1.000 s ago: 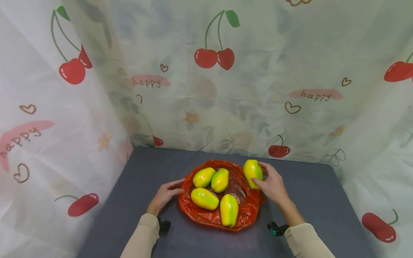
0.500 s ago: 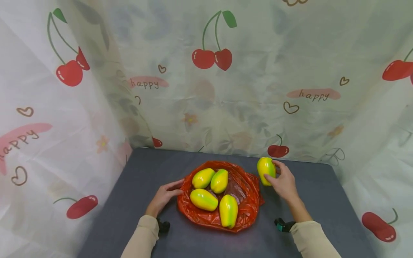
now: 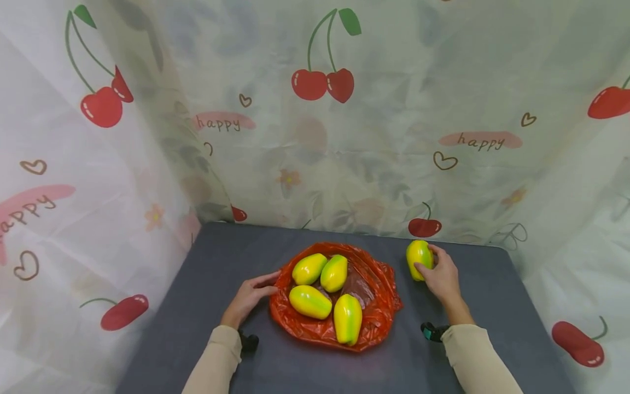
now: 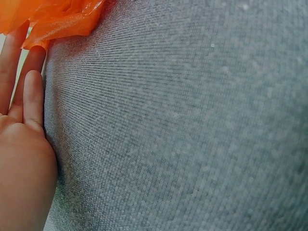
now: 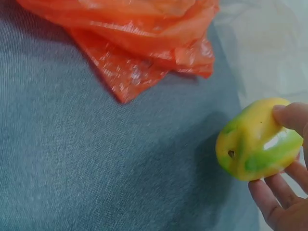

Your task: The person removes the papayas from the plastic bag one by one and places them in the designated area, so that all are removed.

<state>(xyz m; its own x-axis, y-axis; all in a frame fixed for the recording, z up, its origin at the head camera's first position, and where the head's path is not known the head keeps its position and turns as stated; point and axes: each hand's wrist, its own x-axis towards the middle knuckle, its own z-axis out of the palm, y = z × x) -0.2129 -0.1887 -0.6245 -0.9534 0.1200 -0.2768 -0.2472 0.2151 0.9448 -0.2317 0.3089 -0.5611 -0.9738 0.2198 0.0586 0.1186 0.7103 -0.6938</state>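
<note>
One yellow-green fruit (image 3: 418, 258), near desk's (image 3: 315, 377) far edge toward right corner, within right hand's grip (image 3: 443, 278) (best released only once steady); left hand's grip (image 3: 244, 300), fingers extended, touching red bag (image 3: 381, 320).

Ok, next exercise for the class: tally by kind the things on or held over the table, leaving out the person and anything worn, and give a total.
Red bag: 1
Yellow-green fruits: 5 (4 in the bag, 1 in the right hand)
Total: 6

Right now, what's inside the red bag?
Four yellow-green fruits lie inside the open red bag, with bare plastic showing beside them. Anything beneath the fruits is covered, so can't tell.
</note>
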